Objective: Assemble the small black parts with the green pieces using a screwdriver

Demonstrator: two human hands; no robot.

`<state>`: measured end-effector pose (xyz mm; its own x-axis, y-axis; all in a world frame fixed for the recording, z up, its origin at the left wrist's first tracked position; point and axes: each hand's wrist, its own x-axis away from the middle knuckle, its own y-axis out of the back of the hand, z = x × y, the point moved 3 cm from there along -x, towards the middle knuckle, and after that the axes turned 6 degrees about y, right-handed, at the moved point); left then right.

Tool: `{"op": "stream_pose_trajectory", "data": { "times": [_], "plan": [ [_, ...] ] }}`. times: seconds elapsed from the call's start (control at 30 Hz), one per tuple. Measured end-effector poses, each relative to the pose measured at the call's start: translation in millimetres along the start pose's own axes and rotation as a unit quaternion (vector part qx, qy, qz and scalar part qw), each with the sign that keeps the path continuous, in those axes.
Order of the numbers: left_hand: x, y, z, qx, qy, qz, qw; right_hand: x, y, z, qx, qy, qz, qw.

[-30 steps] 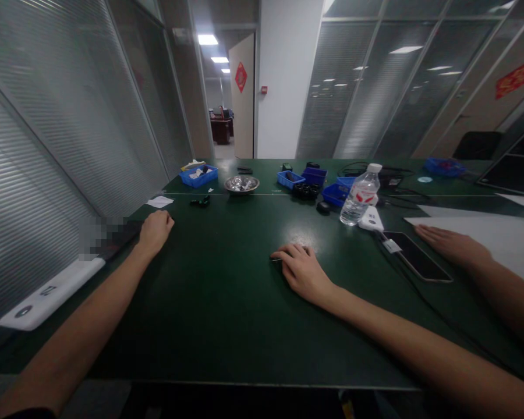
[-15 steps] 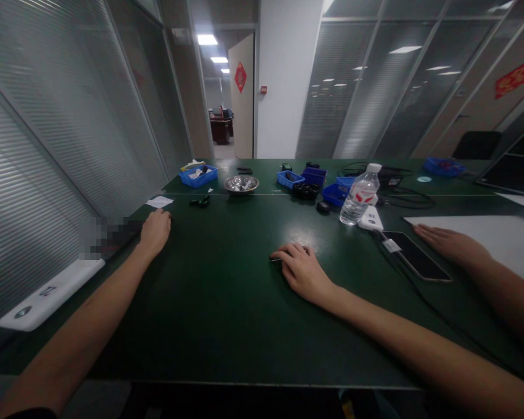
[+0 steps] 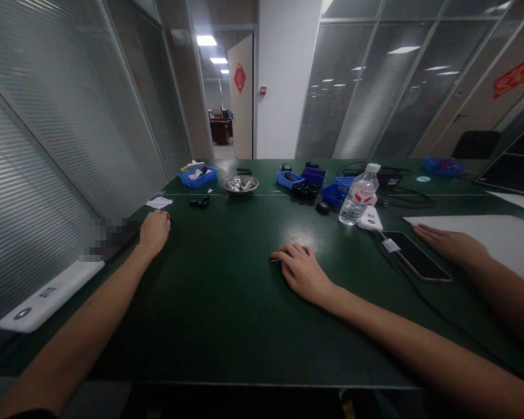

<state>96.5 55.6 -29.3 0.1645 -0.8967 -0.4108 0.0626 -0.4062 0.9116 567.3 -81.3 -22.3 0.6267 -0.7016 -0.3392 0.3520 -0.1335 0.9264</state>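
My left hand (image 3: 154,234) rests on the left side of the dark green table (image 3: 218,302), fingers curled together. A small dark bit shows by its fingertips, too little to name. Just beyond it lies a white slip of paper (image 3: 159,202). My right hand (image 3: 303,270) lies near the middle of the table, fingers bent and closed. From under its thumb and forefinger a thin shiny piece (image 3: 275,259) sticks out to the left; the rest is hidden by the hand. A small dark object (image 3: 199,202) lies beyond, between my two hands.
Another person's hand (image 3: 452,247) lies flat at the right by a white sheet (image 3: 506,244). A phone (image 3: 417,256), a water bottle (image 3: 358,196) and cables stand nearby. Farther back are a metal bowl (image 3: 241,185) and blue bins (image 3: 199,177). A white bar (image 3: 50,297) edges the left.
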Motion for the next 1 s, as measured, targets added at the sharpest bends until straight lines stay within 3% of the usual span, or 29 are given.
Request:
{"op": "stream_pose_trajectory", "data": {
  "times": [1.0],
  "plan": [
    [-0.4,-1.5,1.0,-0.022,-0.010,-0.017,1.000,-1.1,0.1,0.8,-0.003,-0.001,0.004,1.000]
  ]
}}
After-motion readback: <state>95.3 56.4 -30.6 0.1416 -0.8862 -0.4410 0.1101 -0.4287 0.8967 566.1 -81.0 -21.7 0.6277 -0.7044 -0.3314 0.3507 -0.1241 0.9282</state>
